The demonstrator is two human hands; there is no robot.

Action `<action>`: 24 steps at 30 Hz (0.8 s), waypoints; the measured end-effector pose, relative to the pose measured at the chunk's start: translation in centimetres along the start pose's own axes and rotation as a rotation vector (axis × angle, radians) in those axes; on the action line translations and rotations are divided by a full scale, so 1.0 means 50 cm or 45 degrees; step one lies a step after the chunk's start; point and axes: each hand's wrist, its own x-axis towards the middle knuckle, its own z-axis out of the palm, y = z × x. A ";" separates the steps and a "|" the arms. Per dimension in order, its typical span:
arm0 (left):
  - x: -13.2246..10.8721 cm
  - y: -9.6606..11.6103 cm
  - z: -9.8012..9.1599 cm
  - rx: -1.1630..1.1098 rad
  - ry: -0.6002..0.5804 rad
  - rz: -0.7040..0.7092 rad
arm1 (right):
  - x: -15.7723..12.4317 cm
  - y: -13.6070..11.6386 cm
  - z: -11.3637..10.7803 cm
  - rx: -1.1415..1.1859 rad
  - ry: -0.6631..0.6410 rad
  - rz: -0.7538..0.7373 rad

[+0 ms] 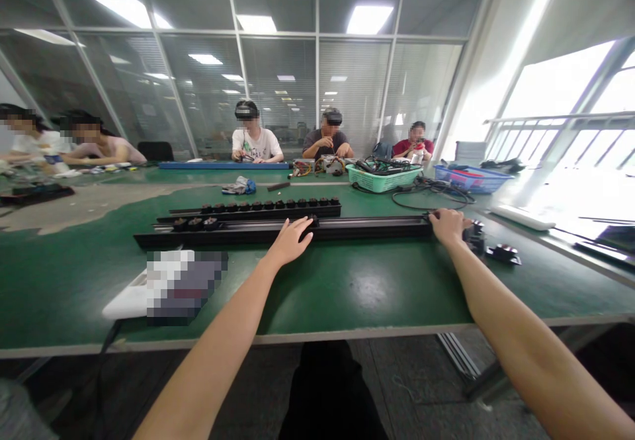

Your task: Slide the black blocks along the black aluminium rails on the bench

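A long black rail (372,228) with a channel along its top lies across the green table in front of me. My left hand (292,240) rests on its middle, fingers stretched out and thumb apart, the fingertips touching a small black piece (313,220) in the channel. At the rail's right end is my right hand (449,225), its fingers bent; what they hold is hidden. Several round black parts (196,223) sit at the rail's left end. Behind it lies a second black rail (258,213) bearing a row of similar parts. Loose black parts (503,253) lie beside my right hand.
A white item (129,298) with a blurred-out part lies at front left. Farther back are a grey-blue cloth (239,185), a green basket (381,180) of cables, a blue basket (471,178) and a long blue bar (208,165). Several people sit across the table.
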 end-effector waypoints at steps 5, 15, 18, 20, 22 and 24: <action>0.000 0.003 -0.002 -0.009 -0.004 -0.009 | -0.004 0.020 -0.010 0.089 -0.069 0.225; -0.005 0.002 -0.003 -0.009 0.001 0.001 | -0.020 0.030 -0.009 -0.066 -0.118 0.303; -0.008 0.003 -0.005 -0.013 -0.001 -0.004 | -0.023 0.014 -0.016 -0.127 -0.185 0.288; -0.011 0.005 -0.007 -0.015 -0.005 -0.009 | -0.031 -0.006 -0.023 -0.146 -0.200 0.251; -0.014 0.008 -0.010 -0.011 -0.007 -0.014 | -0.045 -0.033 -0.031 -0.148 -0.185 0.163; -0.017 0.011 -0.012 -0.006 -0.010 -0.011 | -0.064 -0.064 -0.042 -0.151 -0.138 0.012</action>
